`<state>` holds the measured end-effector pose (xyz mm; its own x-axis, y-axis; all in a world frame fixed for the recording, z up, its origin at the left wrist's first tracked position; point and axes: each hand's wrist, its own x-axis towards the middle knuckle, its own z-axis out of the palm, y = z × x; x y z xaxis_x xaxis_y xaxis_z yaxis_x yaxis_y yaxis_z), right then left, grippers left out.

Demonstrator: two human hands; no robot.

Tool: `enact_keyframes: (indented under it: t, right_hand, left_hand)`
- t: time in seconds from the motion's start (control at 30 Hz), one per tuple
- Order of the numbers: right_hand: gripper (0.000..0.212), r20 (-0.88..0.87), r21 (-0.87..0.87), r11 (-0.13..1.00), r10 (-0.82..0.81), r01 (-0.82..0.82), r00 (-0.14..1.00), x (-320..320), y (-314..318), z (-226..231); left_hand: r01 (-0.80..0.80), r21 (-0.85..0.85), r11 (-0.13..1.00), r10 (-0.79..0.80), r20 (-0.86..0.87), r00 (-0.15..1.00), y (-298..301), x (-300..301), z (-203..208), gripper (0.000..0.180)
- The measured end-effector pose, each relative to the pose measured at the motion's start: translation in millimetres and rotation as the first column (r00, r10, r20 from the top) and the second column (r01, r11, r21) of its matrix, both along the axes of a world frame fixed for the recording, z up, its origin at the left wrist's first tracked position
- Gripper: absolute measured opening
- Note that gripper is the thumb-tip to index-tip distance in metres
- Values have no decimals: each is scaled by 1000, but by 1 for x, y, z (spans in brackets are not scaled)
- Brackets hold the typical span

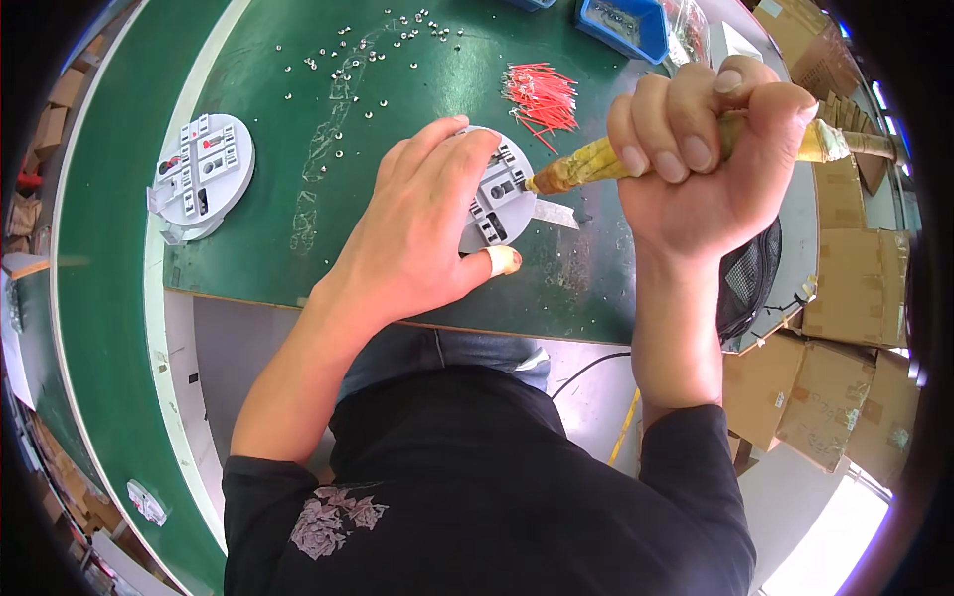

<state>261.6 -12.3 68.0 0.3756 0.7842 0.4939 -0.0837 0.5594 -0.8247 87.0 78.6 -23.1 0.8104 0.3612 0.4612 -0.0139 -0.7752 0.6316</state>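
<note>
My left hand (417, 214) grips a round grey plastic base (510, 211), its fingers over the far left edge and the thumb, with a white bandage, at the near edge. The base lies on the green table and carries small slotted fittings; my palm hides its left part. My right hand (701, 159) is closed round a power screwdriver (586, 164) wrapped in worn yellow tape. The tool slants down to the left, and its tip meets the fittings on the base. A flat pale strip (556, 213) sticks out from under the base's right side.
Another round grey base (214, 169) sits at the table's left edge. Red wire pieces (540, 96) lie heaped beyond my hands. Small metal nuts or screws (348, 68) are scattered at the far left. A blue bin (624, 28) stands far right; cardboard boxes (850, 288) are stacked beyond the table.
</note>
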Motion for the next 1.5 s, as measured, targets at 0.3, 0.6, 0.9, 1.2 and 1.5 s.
enact_keyframes:
  t: [0.3,0.6,0.9,1.2,1.5]
  right_hand:
    - [49,81,-37,994,106,-103,991,-4,14,-23]
    - [39,253,-134,976,203,-174,946,-29,30,-22]
    - [30,225,-35,973,-214,228,950,-60,38,-35]
    - [30,207,-191,981,56,-16,977,-37,28,-26]
    - [26,385,93,816,-558,571,735,-65,39,-39]
  left_hand:
    - [-37,-50,998,34,-60,998,0,0,-3,83]
    - [-49,-60,997,48,-23,999,2,-5,-8,83]
    - [-73,-67,995,73,1,997,-7,-4,-9,85]
    - [-55,-71,996,48,-93,994,-8,-3,-3,89]
    - [-78,-53,996,72,-98,993,-10,5,-7,85]
